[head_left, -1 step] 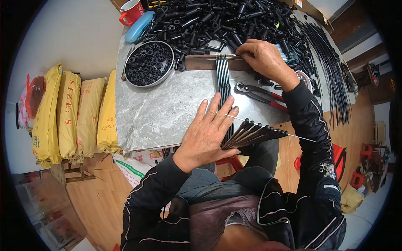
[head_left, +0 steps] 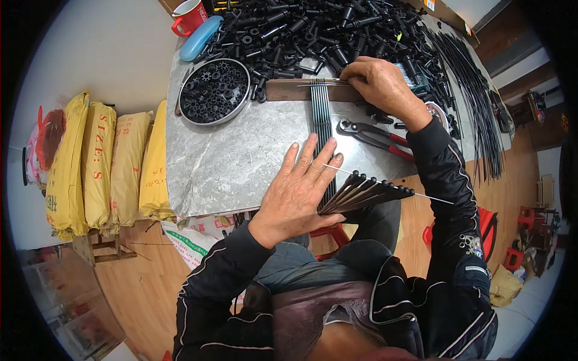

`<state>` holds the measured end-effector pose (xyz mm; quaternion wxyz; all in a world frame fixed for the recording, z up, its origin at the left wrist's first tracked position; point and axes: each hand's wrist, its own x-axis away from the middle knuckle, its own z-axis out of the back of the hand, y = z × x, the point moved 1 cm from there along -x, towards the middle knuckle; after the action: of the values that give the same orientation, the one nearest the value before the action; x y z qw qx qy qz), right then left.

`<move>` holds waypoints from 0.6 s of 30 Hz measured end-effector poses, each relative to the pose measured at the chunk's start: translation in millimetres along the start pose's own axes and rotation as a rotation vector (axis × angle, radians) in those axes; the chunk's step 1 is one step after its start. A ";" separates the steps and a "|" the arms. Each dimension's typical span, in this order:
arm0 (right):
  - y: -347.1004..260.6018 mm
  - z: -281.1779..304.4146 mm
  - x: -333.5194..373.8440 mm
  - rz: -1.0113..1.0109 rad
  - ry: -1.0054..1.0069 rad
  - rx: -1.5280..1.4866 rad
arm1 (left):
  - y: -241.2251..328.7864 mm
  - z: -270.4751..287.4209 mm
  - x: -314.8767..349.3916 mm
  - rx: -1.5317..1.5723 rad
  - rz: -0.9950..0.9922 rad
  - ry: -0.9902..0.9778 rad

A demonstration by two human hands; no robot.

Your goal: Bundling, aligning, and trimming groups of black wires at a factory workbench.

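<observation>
A row of thin dark metal ribs (head_left: 321, 114), like umbrella ribs, lies side by side across the table, far ends resting at a brown bar (head_left: 288, 89). My left hand (head_left: 299, 188) lies flat on their near part, fingers spread. Beyond the table edge, the near ends fan out with black ball tips (head_left: 373, 180), and a straight metal wire (head_left: 435, 198) runs past them. At the far ends, my right hand (head_left: 380, 84) pinches a thin wire (head_left: 332, 85) that crosses the ribs. The fingertips partly hide its right end.
Red-handled pincers (head_left: 376, 137) lie right of the ribs. A round bowl (head_left: 186, 111) of small black toothed rings stands left. Behind are a heap of black plastic parts (head_left: 337, 36), a blue case (head_left: 201, 39) and a red mug (head_left: 188, 18). Long black rods (head_left: 475, 102) lie far right.
</observation>
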<state>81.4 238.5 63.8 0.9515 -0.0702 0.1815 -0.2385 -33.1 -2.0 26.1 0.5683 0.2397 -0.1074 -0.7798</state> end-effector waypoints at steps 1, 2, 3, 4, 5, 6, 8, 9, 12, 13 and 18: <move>0.3 0.5 0.5 -0.004 -0.013 0.009 | -0.1 -0.2 0.0 -0.008 0.002 0.001; 0.7 0.7 0.9 -0.030 -0.033 0.026 | 0.0 -0.5 -0.1 -0.016 0.001 0.002; 0.7 0.8 0.9 -0.012 -0.026 0.021 | 0.1 -0.9 -0.3 -0.014 -0.001 0.001; 0.4 0.5 0.4 0.012 -0.017 0.025 | 0.2 -1.2 -0.4 -0.015 0.001 -0.004; -0.1 0.1 -0.2 0.040 -0.008 0.029 | 0.1 -1.0 0.0 -0.024 0.003 -0.004; -0.5 -0.5 -0.7 0.044 -0.008 0.027 | 0.1 -1.0 0.3 -0.020 0.009 -0.005; -1.0 -1.6 -1.7 0.025 -0.032 0.008 | 0.1 -1.1 0.3 -0.011 0.005 -0.008; -1.2 -2.1 -1.9 0.019 -0.039 0.014 | 0.1 -1.0 0.4 0.000 0.002 0.002; -1.9 -3.1 -1.8 0.018 -0.017 -0.014 | -0.2 -1.4 0.5 -0.008 0.005 -0.001; -2.0 -3.9 -1.9 0.016 -0.018 -0.006 | -0.3 -1.6 0.7 -0.011 0.004 -0.003; -1.2 -10.3 -8.5 0.053 0.009 -0.022 | -0.9 -2.7 0.7 -0.012 0.006 -0.004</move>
<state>70.0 241.1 57.2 0.9558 -0.0749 0.1901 -0.2117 -32.6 -2.1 23.2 0.5718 0.2344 -0.1048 -0.7792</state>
